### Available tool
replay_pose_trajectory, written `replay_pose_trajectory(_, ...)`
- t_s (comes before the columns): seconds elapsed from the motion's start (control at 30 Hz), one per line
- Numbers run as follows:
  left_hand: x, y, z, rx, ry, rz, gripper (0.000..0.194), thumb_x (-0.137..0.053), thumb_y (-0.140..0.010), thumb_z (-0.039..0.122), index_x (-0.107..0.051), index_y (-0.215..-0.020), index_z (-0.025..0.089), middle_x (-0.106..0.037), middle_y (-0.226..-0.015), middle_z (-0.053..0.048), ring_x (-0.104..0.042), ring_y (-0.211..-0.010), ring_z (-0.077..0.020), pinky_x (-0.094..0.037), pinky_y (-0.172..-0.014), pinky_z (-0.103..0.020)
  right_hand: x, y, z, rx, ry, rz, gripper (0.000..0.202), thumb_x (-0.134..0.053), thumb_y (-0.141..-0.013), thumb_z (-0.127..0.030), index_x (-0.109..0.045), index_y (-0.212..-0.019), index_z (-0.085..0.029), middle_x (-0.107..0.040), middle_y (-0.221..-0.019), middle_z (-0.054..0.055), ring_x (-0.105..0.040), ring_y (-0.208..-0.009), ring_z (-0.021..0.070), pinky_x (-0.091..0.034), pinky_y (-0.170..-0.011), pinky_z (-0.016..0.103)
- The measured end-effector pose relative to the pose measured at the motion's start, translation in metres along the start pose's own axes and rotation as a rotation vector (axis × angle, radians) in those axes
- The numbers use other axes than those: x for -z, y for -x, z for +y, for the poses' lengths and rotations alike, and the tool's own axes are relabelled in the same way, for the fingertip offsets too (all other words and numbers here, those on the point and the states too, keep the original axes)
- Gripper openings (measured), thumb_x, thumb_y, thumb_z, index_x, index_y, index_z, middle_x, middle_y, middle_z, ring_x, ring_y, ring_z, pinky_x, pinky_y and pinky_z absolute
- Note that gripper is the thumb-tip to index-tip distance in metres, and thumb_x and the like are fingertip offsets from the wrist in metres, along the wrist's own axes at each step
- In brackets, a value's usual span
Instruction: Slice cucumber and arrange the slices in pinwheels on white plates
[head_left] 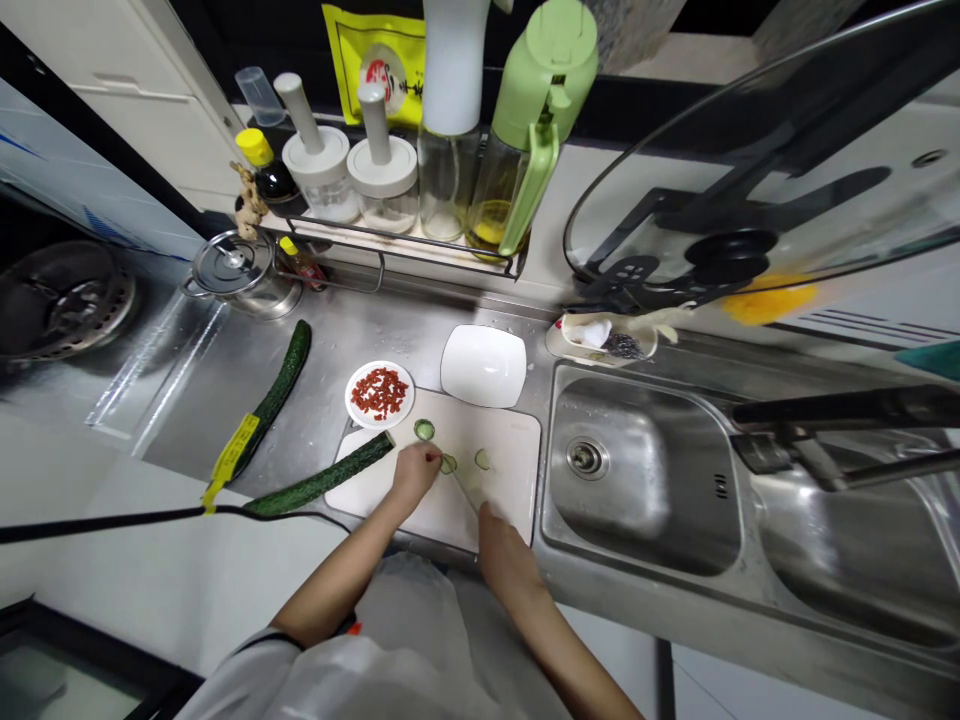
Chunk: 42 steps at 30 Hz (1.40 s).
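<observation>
On the white cutting board (517, 440), my right hand (506, 555) is closed round the handle end of a knife (466, 488), whose blade points up and left. My left hand (416, 475) has its fingers pinched together at a thin cucumber slice (448, 464), close to the knife tip. Another slice (424, 430) lies above it, and one more (482, 459) is to the right. A cut cucumber (322, 480) rests partly on the board's left side, its cut end near my left hand.
A plate of chopped red pieces (381, 393) and a white dish (484, 366) stand behind the board. A whole cucumber (281, 390) with yellow tape lies left. The sink (637, 480) is at the right; a rack (405, 245) of jars and bottles runs along the back.
</observation>
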<state>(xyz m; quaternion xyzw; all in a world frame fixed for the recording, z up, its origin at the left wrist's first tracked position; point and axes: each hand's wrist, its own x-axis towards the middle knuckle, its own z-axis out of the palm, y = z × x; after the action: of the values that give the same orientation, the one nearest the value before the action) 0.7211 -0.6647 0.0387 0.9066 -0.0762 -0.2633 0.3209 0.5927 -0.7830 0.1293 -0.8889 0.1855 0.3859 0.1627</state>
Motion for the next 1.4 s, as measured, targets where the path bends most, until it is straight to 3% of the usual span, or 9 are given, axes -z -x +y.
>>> replay_pose_trajectory(0.17, 0.003, 0.0, 0.003, 0.012, -0.023, -0.017, 0.018, -0.057, -0.073, 0.017, -0.073, -0.08, 0.02, -0.072, -0.08, -0.002, -0.064, -0.076, -0.0129, -0.043, -0.072, -0.021, -0.002, 0.0, 0.0, -0.003, 0.021, -0.02, 0.051, -0.03, -0.083, 0.003, -0.043, -0.132, -0.005, -0.067, -0.105, 0.021, -0.066, -0.097, 0.0229, -0.051, -0.076, 0.029)
replay_pose_trajectory(0.33, 0.004, 0.0, 0.005, 0.042, -0.025, -0.036, 0.016, -0.058, -0.074, 0.018, -0.073, -0.079, 0.02, -0.072, -0.078, -0.001, -0.063, -0.072, -0.0123, -0.042, -0.069, -0.021, -0.016, 0.005, 0.011, -0.031, 0.001, -0.034, 0.051, -0.023, -0.085, 0.002, -0.046, -0.13, -0.008, -0.068, -0.1, 0.017, -0.067, -0.093, 0.0235, -0.051, -0.072, 0.031)
replay_pose_trajectory(0.57, 0.01, 0.008, 0.008, -0.049, 0.003, -0.047, 0.014, -0.058, -0.076, 0.017, -0.071, -0.081, 0.02, -0.069, -0.075, 0.0, -0.06, -0.071, -0.0117, -0.042, -0.069, -0.02, -0.025, 0.016, 0.027, -0.076, -0.057, -0.07, 0.052, -0.021, -0.085, 0.0, -0.048, -0.128, -0.012, -0.069, -0.1, 0.015, -0.067, -0.091, 0.0218, -0.05, -0.072, 0.03)
replay_pose_trajectory(0.7, 0.024, 0.004, 0.009, -0.094, -0.025, 0.051, 0.013, -0.059, -0.079, 0.023, -0.07, -0.084, 0.019, -0.068, -0.077, -0.001, -0.058, -0.07, -0.0116, -0.041, -0.07, -0.02, -0.029, 0.018, 0.029, -0.091, -0.055, -0.076, 0.051, -0.022, -0.085, -0.001, -0.046, -0.129, -0.013, -0.069, -0.1, 0.014, -0.066, -0.09, 0.0194, -0.048, -0.072, 0.027)
replay_pose_trajectory(0.9, 0.041, -0.012, 0.007, -0.06, -0.167, 0.185, 0.018, -0.051, -0.081, 0.019, -0.068, -0.087, 0.019, -0.068, -0.082, -0.004, -0.059, -0.074, -0.0144, -0.039, -0.071, -0.023, -0.034, 0.013, 0.033, -0.07, -0.024, -0.022, 0.055, -0.021, -0.084, 0.002, -0.044, -0.131, -0.013, -0.069, -0.097, 0.014, -0.067, -0.088, 0.0198, -0.049, -0.069, 0.027)
replay_pose_trajectory(1.13, 0.038, -0.015, 0.009, -0.056, -0.31, 0.196, 0.021, -0.045, -0.084, 0.018, -0.066, -0.091, 0.019, -0.067, -0.089, -0.007, -0.06, -0.083, -0.0173, -0.039, -0.075, -0.025, -0.025, 0.002, 0.044, -0.112, -0.025, 0.046, 0.045, -0.027, -0.084, 0.004, -0.049, -0.12, -0.012, -0.069, -0.086, 0.013, -0.069, -0.081, 0.0189, -0.046, -0.063, 0.024)
replay_pose_trajectory(1.4, 0.039, -0.014, 0.01, -0.051, -0.286, 0.191, 0.025, -0.046, -0.084, 0.018, -0.064, -0.101, 0.019, -0.065, -0.096, -0.008, -0.06, -0.087, -0.0179, -0.04, -0.077, -0.025, -0.011, -0.005, 0.062, -0.176, -0.016, 0.118, 0.04, -0.024, -0.085, 0.001, -0.051, -0.113, -0.011, -0.069, -0.081, 0.013, -0.069, -0.079, 0.0215, -0.044, -0.062, 0.026)
